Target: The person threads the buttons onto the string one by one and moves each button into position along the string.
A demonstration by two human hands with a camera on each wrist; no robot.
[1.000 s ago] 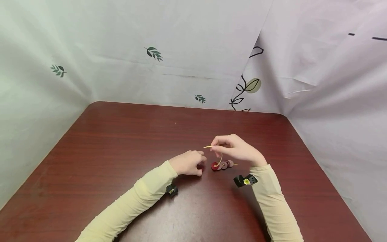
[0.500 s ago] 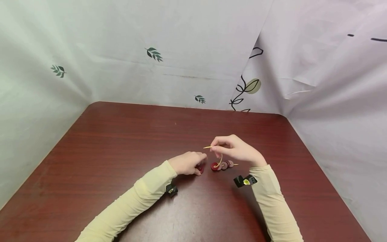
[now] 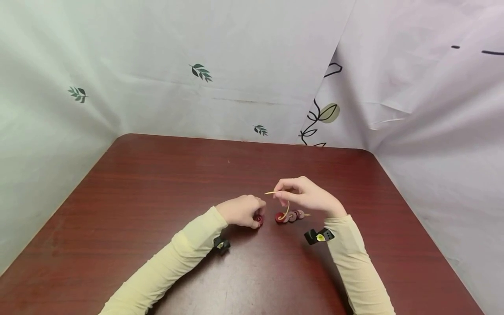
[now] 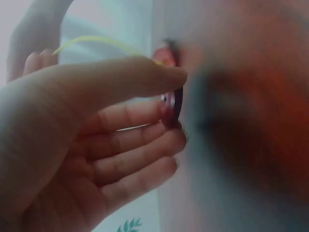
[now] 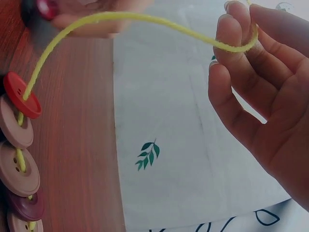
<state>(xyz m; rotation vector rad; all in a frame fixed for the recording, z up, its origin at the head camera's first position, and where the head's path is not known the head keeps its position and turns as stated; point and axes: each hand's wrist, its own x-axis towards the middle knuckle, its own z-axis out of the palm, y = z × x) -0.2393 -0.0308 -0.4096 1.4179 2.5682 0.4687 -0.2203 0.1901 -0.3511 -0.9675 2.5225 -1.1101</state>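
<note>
My left hand (image 3: 241,211) pinches a dark red button (image 4: 169,107) between thumb and fingers, low over the table. To its right, my right hand (image 3: 311,195) holds a yellow string (image 5: 120,16) near one end, and a short tip sticks out leftward past the fingertips. From there the string curves down through a red button (image 5: 21,95), pinkish-brown buttons (image 5: 20,167) and a maroon button (image 5: 26,205). This strung row lies on the table below the right hand, the red button nearest the left hand. Fingers partly cover the pinched button in the head view.
A dark red-brown wooden table (image 3: 177,175) spreads beneath both hands. White cloth (image 3: 236,100) with leaf prints hangs behind it and along both sides. Each wrist wears a small black camera, such as the right one (image 3: 319,236).
The left hand has shifted slightly and lifted a dark red button into view in its pinch. The right hand stays nearly still with the string, and the strung buttons have not visibly moved.
</note>
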